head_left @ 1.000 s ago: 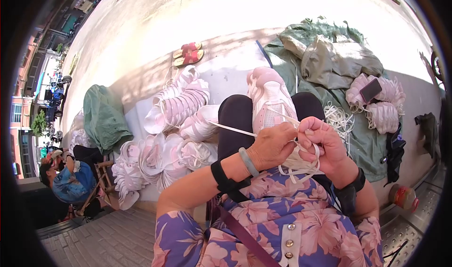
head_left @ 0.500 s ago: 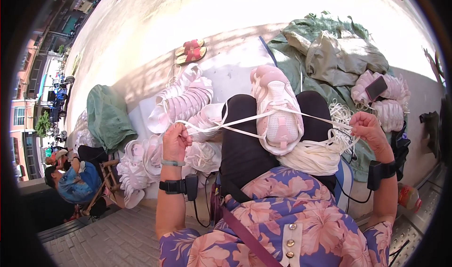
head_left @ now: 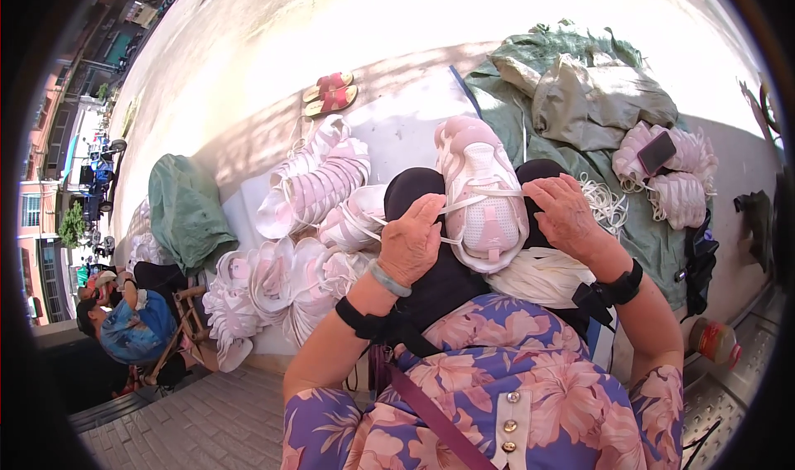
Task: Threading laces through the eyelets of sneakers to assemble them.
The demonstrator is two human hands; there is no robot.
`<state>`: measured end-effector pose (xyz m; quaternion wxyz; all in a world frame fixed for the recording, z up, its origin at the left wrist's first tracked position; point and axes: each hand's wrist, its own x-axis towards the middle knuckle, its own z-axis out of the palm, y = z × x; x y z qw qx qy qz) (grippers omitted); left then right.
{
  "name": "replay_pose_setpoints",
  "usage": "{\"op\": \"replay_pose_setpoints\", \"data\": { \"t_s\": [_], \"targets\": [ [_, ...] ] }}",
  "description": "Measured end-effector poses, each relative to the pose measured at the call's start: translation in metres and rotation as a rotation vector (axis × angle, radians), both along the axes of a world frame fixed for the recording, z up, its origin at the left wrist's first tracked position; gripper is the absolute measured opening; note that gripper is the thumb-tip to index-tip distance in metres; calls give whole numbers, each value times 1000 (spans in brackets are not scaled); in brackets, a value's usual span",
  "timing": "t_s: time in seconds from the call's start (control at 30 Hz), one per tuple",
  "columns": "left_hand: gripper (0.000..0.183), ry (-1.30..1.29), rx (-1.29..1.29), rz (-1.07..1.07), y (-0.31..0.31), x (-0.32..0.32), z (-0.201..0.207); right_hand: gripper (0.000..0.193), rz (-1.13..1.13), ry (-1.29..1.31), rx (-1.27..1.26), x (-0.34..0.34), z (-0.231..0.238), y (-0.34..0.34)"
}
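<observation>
A pink and white shoe upper (head_left: 489, 234) lies across my lap, its heel end toward me. White shoelace (head_left: 495, 192) crosses over its opening. At its left side, my left hand (head_left: 414, 238) is closed with the fingers pinching one part of the lace. My right hand (head_left: 563, 212) is closed at the other side, its fingertips bent on the lace beside the upper. The lace ends inside both hands are mostly hidden. Just below the right hand, a thick bundle of white laces (head_left: 538, 275) rests on my thigh.
Stacked shoe uppers (head_left: 319, 180) lie to my left, beside a green sack (head_left: 190, 213). Red sandals (head_left: 331, 95) sit farther out. On the right are a green tarp (head_left: 646, 250), bundled uppers with a phone (head_left: 657, 153) on top, and a bottle (head_left: 714, 341). A seated person (head_left: 137, 325) is at far left.
Both hands have come inward from wide apart to the two sides of the shoe upper. The lace stretched between them has been drawn in close over the upper.
</observation>
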<state>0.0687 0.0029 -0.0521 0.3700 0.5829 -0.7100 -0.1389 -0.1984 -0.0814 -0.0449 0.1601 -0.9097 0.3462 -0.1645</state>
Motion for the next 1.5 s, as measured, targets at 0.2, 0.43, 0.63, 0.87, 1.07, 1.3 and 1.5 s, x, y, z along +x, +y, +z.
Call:
{"op": "replay_pose_setpoints", "data": {
  "t_s": [0.2, 0.43, 0.63, 0.87, 1.07, 1.3, 1.5],
  "targets": [
    [19, -343, 204, -39, -14, -14, 0, 21, 16, 15, 63, 18, -7, -9],
    [6, -528, 100, 6, -18, 8, 4, 10, -11, 1, -14, 13, 4, -15],
    [2, -576, 196, 26, 15, 35, 12, 5, -121, 6, 8, -36, -14, 2],
    [2, -782, 299, 259, 61, 132, 15, 10, -289, 109, -85, -172, -30, -6],
    [10, -880, 203, 442, 99, 229, 34, 17, -560, 306, -142, -328, -30, -4],
    [17, -750, 207, 676, 123, 319, 84, 23, -660, 527, -354, -480, -3, -12],
    [17, -395, 287, 898, 119, 364, 104, 28, -929, 201, -312, -476, -14, -24]
  ]
}}
